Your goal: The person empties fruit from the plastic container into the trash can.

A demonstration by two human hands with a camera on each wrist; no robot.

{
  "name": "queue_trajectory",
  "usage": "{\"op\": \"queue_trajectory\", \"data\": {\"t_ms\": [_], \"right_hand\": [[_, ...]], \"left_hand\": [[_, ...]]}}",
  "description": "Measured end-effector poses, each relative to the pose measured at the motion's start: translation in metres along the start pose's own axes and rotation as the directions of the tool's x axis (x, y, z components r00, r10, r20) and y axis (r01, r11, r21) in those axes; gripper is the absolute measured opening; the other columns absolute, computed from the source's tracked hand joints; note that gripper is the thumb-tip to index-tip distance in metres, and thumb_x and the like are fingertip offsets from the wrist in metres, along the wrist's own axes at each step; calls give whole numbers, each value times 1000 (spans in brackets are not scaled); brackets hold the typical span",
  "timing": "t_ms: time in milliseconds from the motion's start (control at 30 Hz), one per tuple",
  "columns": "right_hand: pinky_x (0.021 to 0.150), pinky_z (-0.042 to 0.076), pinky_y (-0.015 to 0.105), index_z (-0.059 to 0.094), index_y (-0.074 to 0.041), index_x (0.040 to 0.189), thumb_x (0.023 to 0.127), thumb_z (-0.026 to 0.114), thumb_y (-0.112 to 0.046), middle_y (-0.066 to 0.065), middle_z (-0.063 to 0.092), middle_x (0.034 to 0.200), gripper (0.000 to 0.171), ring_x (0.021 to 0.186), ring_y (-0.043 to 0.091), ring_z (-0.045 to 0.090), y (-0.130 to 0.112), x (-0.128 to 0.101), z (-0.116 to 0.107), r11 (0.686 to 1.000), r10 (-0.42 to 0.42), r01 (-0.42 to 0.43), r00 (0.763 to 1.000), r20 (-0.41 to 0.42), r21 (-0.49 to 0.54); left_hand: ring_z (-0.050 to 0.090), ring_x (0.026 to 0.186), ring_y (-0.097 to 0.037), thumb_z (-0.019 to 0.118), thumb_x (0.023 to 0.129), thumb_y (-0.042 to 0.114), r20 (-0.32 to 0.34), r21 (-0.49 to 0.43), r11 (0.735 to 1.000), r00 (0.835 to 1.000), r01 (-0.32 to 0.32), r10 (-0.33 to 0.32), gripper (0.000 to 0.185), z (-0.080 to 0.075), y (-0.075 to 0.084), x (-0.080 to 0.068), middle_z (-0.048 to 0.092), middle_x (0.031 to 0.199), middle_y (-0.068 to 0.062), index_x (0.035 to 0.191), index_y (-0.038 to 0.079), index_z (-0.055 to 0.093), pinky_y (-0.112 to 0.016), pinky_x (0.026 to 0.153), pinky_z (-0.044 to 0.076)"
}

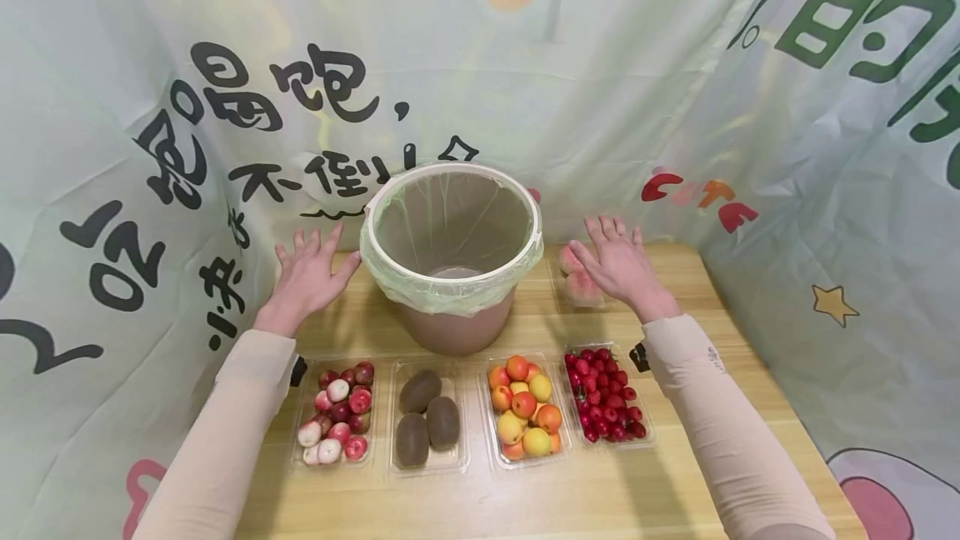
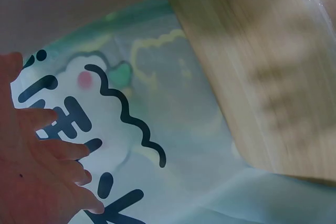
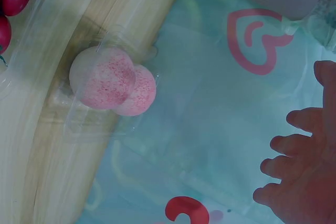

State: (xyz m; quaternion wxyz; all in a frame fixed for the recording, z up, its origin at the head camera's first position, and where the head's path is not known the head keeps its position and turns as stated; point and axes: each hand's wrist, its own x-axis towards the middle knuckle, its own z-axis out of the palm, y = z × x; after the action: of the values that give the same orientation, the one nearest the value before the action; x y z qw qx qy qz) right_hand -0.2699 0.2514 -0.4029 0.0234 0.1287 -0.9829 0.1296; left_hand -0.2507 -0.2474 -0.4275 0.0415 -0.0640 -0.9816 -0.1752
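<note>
1. Printed cloth (image 1: 637,40), pale and carrying dark lettering and coloured shapes, hangs beyond the far edge of the bench and along its left and right sides.
2. The bench (image 1: 465,515) has a pale wood-grain top, its right edge running away to the far right corner.
3. A brownish bucket (image 1: 459,327) stands upright near the middle of the far edge. A thin green liner (image 1: 442,298) is folded over its rim.
4. The hands are well apart, one on each side of the bucket, fingers spread and nothing held. The left hand (image 1: 309,282) is raised near the far left corner, its thumb close to the rim; whether they touch, I cannot tell. The right hand (image 1: 622,269) is raised by the far edge, near the far right corner.
5. Four clear trays (image 1: 452,463) form a row across the bench, on the near side of the bucket.
6. Two pink peaches (image 3: 105,80) sit in another clear container (image 3: 86,134) at the far edge, between the bucket and the far right corner.
7. Three brown kiwis (image 1: 412,441) fill the second tray from the left.
8. Orange and yellow fruits (image 1: 523,404) fill the third.
9. Dark red and pale pink fruits (image 1: 340,412) lie in the leftmost.
10. Small red fruits (image 1: 600,394) fill the rightmost, toward the right edge.
</note>
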Motion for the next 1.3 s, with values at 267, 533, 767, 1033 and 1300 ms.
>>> {"op": "queue_trajectory", "data": {"t_ms": [267, 533, 767, 1033, 1300], "right_hand": [[127, 5, 76, 22, 1, 166, 113, 30, -52, 33, 19, 170, 76, 159, 55, 12, -3, 2, 3, 1000, -4, 4, 1000, 3, 9], [126, 8, 77, 26, 1, 165, 112, 29, -55, 33, 25, 169, 77, 158, 54, 16, -8, 4, 4, 999, -24, 25, 999, -30, 22], [127, 10, 75, 27, 0, 165, 112, 29, -55, 32, 27, 169, 76, 158, 53, 19, -17, 12, -1, 998, -48, 49, 998, -47, 25], [130, 9, 70, 24, 0, 166, 113, 24, -55, 29, 23, 171, 76, 160, 51, 16, -35, 25, -10, 991, -86, 93, 994, -65, 97], [133, 4, 64, 22, -1, 167, 112, 26, -57, 27, 19, 173, 79, 161, 50, 12, -57, 37, -17, 974, -123, 135, 989, -78, 182]], "left_hand": [[-1, 155, -65, 24, 106, 70, 17, 2, 1000, 1000, 11, -11, 86, 0, -2, -3, 15, 167, -42, 170, 14, 15, -85, 117, -10], [-3, 156, -63, 23, 106, 69, 39, -7, 1000, 999, 19, -19, 84, -1, -6, -5, 10, 167, -41, 170, 15, 13, -84, 117, -13], [-2, 155, -64, 21, 106, 71, 54, -16, 999, 998, 28, -27, 86, -3, -8, -10, 7, 168, -40, 170, 14, 12, -83, 118, -12], [17, 157, -57, 19, 110, 63, 80, -149, 988, 996, 37, -26, 82, 1, -16, -23, 18, 170, -34, 168, 6, 19, -70, 128, 15], [51, 138, -57, 21, 111, 59, 105, -204, 974, 992, 97, -77, 80, 16, -38, -54, 49, 152, -37, 165, 0, 26, -69, 118, 38]]}}
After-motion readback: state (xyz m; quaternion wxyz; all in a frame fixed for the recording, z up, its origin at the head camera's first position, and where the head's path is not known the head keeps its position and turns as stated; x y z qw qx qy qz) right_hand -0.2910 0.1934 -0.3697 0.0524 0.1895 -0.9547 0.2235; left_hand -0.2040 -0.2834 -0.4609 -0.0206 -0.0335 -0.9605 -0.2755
